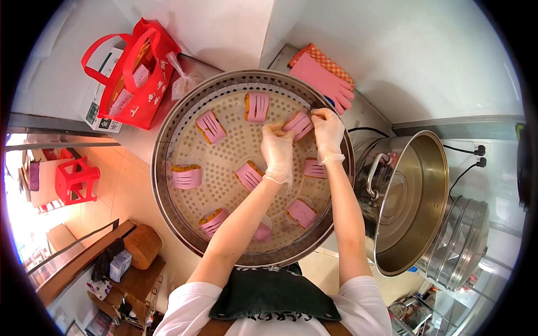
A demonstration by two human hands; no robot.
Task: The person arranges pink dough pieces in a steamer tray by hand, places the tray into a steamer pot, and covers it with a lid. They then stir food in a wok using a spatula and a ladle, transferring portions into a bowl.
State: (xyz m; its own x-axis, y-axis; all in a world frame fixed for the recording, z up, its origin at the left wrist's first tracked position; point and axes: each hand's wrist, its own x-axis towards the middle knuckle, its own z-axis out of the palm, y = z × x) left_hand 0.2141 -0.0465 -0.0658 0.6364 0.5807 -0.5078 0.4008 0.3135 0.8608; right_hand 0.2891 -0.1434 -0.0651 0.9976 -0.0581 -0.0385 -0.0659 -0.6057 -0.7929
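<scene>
A purple dough roll with slits in its top and a yellow filling (pixel 298 125) lies between my two gloved hands, near the far right part of a round steamer tray (pixel 210 171). My left hand (pixel 277 148), in a clear glove, has its fingers pinched at the roll's left end. At its right end my right hand (pixel 328 131) has curled fingers against it, close to the tray's wall; the fingertips are partly hidden. Several similar rolls, such as one purple roll (pixel 258 106), sit spaced apart on the perforated base. My left forearm partly covers a roll (pixel 262 231) at the near side.
A large steel pot (pixel 412 201) lies tipped at the right, beside stacked steamer tiers (pixel 462 241). Pink rubber gloves (pixel 319 81) lie behind the tray. A red bag (pixel 137 78) stands at the far left. On the floor is a red stool (pixel 77 180).
</scene>
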